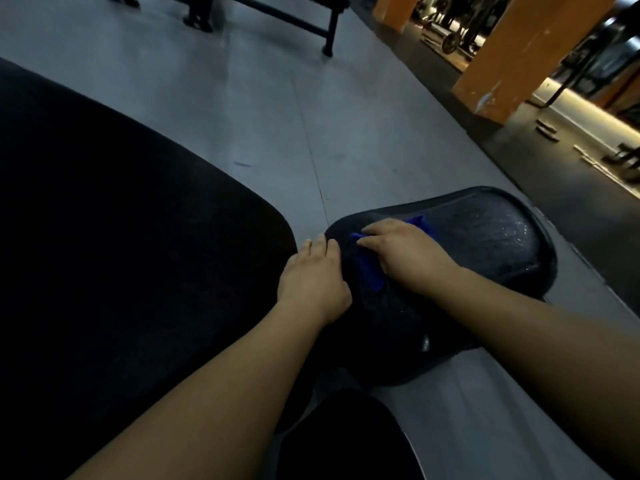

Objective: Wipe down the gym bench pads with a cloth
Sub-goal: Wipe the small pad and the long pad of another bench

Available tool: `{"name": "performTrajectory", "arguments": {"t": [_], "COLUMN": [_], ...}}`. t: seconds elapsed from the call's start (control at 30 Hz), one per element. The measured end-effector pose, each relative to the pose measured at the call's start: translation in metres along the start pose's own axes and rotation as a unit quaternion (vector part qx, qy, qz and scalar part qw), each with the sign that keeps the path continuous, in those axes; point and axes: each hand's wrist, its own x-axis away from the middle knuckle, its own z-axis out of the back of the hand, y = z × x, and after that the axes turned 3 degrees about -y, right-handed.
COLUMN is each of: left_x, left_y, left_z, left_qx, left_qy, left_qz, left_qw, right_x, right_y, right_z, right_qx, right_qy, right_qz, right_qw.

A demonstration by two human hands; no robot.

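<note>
A small black seat pad (485,244) lies low in the middle right, its far half glistening wet. A blue cloth (370,271) is spread on the pad's near left part. My right hand (401,251) lies flat on the cloth and presses it against the pad, blue showing on both sides of the hand. My left hand (311,278) rests with straight fingers on the pad's left edge, in the gap beside the large black back pad (121,254), which fills the left of the view.
Grey floor (294,126) stretches ahead. Another bench's black frame (311,22) stands at the far top. Orange pillars (519,57) and a barbell with plates (450,43) are at the upper right. My dark trouser leg (346,438) is at the bottom.
</note>
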Motion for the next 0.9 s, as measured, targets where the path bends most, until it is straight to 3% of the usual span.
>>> {"name": "performTrajectory", "arguments": {"t": [0.1,0.23,0.4,0.57,0.63,0.7,0.77,0.8,0.9], "left_x": [-0.004,-0.017,-0.028,-0.026,-0.017,-0.013,-0.012,-0.010,-0.006], "left_y": [-0.004,-0.008,-0.015,-0.017,-0.013,-0.012,-0.013,-0.013,-0.012], "left_z": [-0.025,-0.035,-0.041,-0.035,-0.032,-0.030,-0.031,-0.030,-0.023], "left_qx": [-0.028,-0.006,0.022,-0.093,-0.137,-0.199,-0.232,-0.241,-0.262], "left_qy": [-0.016,0.025,0.045,0.043,0.021,-0.017,-0.033,-0.039,-0.050], "left_qz": [0.006,0.010,0.023,0.038,0.048,0.073,0.100,0.104,0.091], "left_qw": [0.999,1.000,0.999,0.994,0.989,0.977,0.967,0.964,0.959], "right_x": [-0.004,-0.013,-0.075,0.043,0.054,0.024,-0.009,-0.013,0.026], "right_y": [-0.012,-0.012,-0.026,-0.059,-0.042,-0.027,-0.029,-0.034,-0.047], "right_z": [-0.017,-0.024,-0.035,-0.036,-0.043,-0.044,-0.041,-0.046,-0.056], "right_qx": [0.042,0.068,0.092,0.033,0.057,0.088,0.083,0.086,0.064], "right_qy": [-0.036,-0.075,-0.061,-0.128,-0.092,-0.034,-0.024,-0.024,-0.039], "right_qz": [-0.049,0.066,-0.013,0.194,0.217,0.137,0.020,0.007,0.138], "right_qw": [0.997,0.993,0.994,0.972,0.970,0.986,0.996,0.996,0.988]}}
